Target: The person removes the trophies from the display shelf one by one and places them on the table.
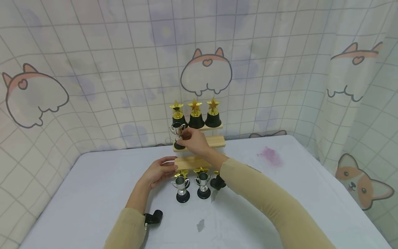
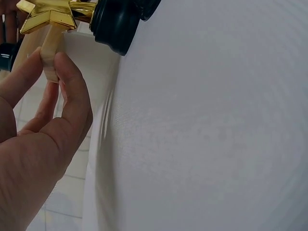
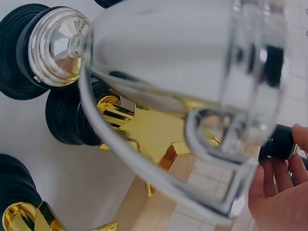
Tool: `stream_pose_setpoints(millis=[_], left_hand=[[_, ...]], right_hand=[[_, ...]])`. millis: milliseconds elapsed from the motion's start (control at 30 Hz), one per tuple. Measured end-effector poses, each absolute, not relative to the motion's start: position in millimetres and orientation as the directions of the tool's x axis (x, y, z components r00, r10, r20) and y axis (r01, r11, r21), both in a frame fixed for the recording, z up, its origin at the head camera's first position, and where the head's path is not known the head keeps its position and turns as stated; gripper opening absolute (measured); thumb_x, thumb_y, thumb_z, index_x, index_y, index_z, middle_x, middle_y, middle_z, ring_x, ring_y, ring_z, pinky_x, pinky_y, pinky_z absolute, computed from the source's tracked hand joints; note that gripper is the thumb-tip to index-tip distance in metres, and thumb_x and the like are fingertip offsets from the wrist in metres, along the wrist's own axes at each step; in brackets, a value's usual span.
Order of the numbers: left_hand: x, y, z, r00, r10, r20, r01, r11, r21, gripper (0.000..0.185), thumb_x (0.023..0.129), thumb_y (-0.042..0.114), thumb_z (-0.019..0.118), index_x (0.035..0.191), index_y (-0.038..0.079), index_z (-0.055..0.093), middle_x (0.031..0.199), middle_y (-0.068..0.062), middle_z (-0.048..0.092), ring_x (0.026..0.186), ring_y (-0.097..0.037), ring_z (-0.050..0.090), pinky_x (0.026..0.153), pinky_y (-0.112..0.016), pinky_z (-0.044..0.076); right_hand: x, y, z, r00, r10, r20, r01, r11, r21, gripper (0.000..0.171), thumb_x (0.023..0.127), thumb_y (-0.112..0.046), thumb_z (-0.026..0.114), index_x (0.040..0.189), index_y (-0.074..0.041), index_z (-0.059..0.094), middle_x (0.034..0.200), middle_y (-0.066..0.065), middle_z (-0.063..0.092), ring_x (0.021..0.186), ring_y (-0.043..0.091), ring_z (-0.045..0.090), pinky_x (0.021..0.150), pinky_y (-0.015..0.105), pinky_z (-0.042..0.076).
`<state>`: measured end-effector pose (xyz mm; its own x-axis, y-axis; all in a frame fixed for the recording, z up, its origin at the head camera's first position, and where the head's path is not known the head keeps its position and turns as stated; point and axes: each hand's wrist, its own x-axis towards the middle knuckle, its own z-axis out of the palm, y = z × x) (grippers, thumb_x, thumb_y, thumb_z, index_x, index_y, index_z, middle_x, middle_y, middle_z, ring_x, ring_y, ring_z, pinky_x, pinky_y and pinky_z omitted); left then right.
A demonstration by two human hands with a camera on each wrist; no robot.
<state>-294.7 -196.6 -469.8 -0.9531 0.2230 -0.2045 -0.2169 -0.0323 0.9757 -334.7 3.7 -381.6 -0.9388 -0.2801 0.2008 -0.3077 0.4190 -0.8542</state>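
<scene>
Gripping a silver cup trophy (image 1: pixel 177 131) on the middle step of a wooden stand (image 1: pixel 214 141), the right hand (image 1: pixel 194 141) curls around its stem. The left hand (image 1: pixel 159 172) pinches the lowest step's end between thumb and fingers.

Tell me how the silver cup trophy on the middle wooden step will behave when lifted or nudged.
The silver cup trophy is probably light plastic, since the right hand holds it by its fingertips. Its glossy finish may be slippery. A wide cup on a narrow stem suggests it tips easily.
</scene>
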Motion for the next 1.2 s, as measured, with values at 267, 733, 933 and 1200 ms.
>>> stream_pose_setpoints(millis=[267, 733, 933, 1200], left_hand=[[-294.8, -195.7, -469.8, -0.954, 0.212, -0.213, -0.226, -0.04, 0.973, 0.056, 0.097, -0.004, 0.066, 0.148, -0.005, 0.045, 0.136, -0.026, 0.055, 0.102, -0.022, 0.068, 0.095, -0.036, 0.058], [-293.2, -194.6, -469.7, -0.955, 0.205, -0.212, -0.222, -0.024, 0.975, 0.054, 0.097, -0.003, 0.066, 0.147, -0.004, 0.046, 0.134, -0.025, 0.056, 0.102, -0.022, 0.068, 0.095, -0.037, 0.058], [-294.3, -196.0, -472.7, -0.955, 0.213, -0.205, -0.217, -0.031, 0.976, 0.053, 0.098, -0.003, 0.065, 0.148, -0.004, 0.046, 0.131, -0.024, 0.058, 0.101, -0.023, 0.069, 0.095, -0.036, 0.058], [-294.0, -196.1, -472.3, -0.956, 0.214, -0.2, -0.211, -0.029, 0.977, 0.054, 0.098, -0.002, 0.066, 0.148, -0.004, 0.046, 0.131, -0.024, 0.058, 0.101, -0.022, 0.069, 0.096, -0.037, 0.057]], right_hand=[[-331.2, 5.9, -375.9, -0.938, -0.275, 0.21, -0.313, 0.417, -0.853, 0.026, 0.092, -0.017, 0.078, 0.114, -0.006, 0.069, 0.109, 0.006, 0.072, 0.102, 0.02, 0.067, 0.086, 0.031, 0.058], [-319.2, 9.0, -367.2, -0.948, -0.244, 0.204, -0.287, 0.38, -0.879, 0.023, 0.091, -0.016, 0.079, 0.11, -0.006, 0.07, 0.107, 0.004, 0.071, 0.102, 0.02, 0.067, 0.085, 0.033, 0.058], [-317.7, 11.6, -368.2, -0.951, -0.233, 0.202, -0.281, 0.384, -0.88, 0.023, 0.091, -0.019, 0.08, 0.11, -0.009, 0.07, 0.105, 0.002, 0.071, 0.101, 0.018, 0.066, 0.084, 0.033, 0.057], [-311.6, 17.3, -365.3, -0.952, -0.232, 0.202, -0.278, 0.368, -0.888, 0.026, 0.091, -0.018, 0.08, 0.113, -0.008, 0.07, 0.107, 0.003, 0.071, 0.103, 0.02, 0.067, 0.085, 0.034, 0.058]])
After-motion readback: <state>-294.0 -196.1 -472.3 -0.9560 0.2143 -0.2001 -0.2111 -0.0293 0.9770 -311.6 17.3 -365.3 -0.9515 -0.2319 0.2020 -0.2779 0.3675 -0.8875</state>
